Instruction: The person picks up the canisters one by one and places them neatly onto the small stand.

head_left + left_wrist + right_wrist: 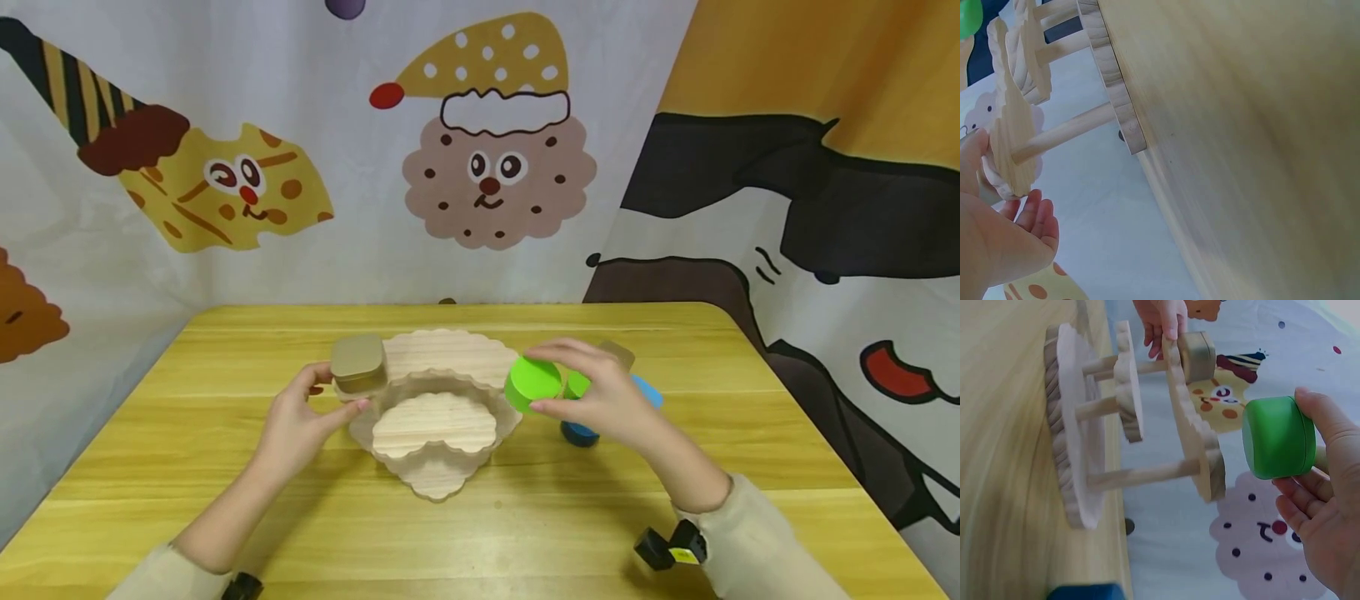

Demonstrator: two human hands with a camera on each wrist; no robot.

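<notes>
A tiered wooden stand (435,421) with scalloped edges and round dowel posts stands on the table. On the left end of its top tier sits a tan rounded box (358,364). My left hand (296,421) holds that end of the tier beside the box, thumb at the near edge; the other fingers are partly hidden in the head view. A bright green rounded box (1277,437) is pinched between the thumb and fingers of my right hand (600,387). It is held up near the top tier's right end, with a gap between them in the right wrist view.
Partly behind my right hand are a dark blue piece (580,433), a light blue piece (647,392), another green piece (577,385) and a tan piece (617,354). A cartoon-printed cloth (300,275) hangs behind the wooden table (495,542).
</notes>
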